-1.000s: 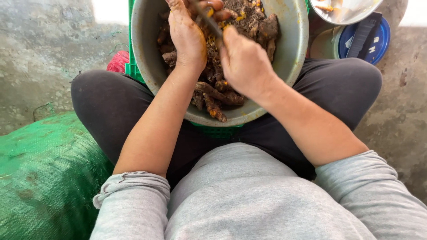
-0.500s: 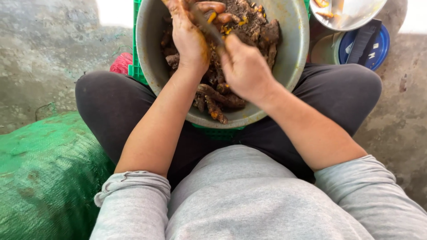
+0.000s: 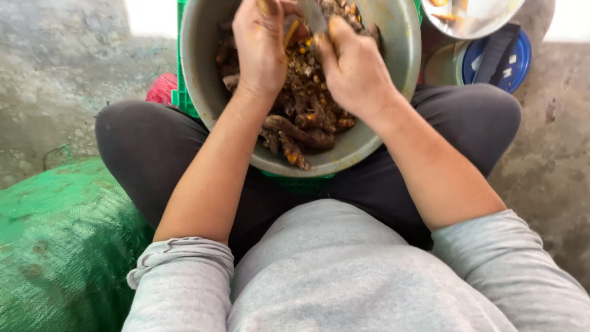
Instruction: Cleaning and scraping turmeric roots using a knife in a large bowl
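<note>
On a rough grey concrete floor [image 3: 58, 80], the wide grey metal basin [image 3: 393, 92] of brown roots sits nearer in the lap than a second ago. The left hand [image 3: 261, 52] stays closed on an orange-fleshed root piece [image 3: 291, 32]; the right hand [image 3: 353, 71] grips a knife blade [image 3: 313, 17] against it, so the trimming continues.

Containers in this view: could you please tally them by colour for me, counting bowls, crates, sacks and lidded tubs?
Grey metal: 2, the big bowl of brown roots under both hands, and a smaller bowl at top right.
Green: 2, the crate under the big bowl and the woven sack.
Blue-lidded: 1, the tub.
Total: 5
</note>
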